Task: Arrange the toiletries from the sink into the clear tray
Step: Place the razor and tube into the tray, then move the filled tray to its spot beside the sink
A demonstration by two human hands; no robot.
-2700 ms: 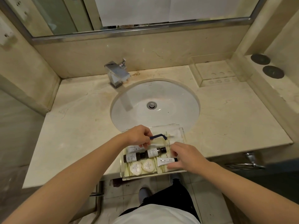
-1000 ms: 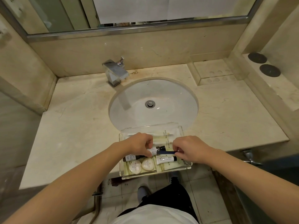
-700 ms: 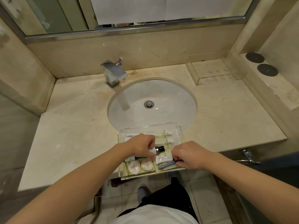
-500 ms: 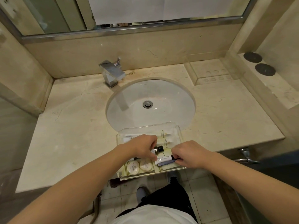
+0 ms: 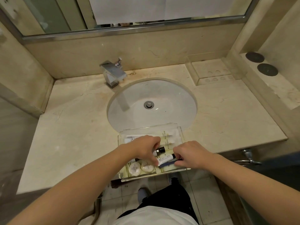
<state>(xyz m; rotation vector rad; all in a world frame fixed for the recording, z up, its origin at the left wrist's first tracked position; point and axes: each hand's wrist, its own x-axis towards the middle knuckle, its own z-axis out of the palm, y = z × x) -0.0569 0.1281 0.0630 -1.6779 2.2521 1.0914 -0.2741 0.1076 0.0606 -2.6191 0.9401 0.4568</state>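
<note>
Bottle (image 5: 159,151) half hidden under left hand (image 5: 146,147); labels unreadable.

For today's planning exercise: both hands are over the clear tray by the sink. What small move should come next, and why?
Probably the right hand lets go of the razor: it already lies in the tray beside the tube.

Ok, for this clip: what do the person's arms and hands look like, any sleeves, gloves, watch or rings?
Both forearms are bare up to the frame edge, with no sleeves showing. The left hand and right hand wear no gloves, and no watch, bracelet or ring shows on the wrists or visible fingers.
</note>
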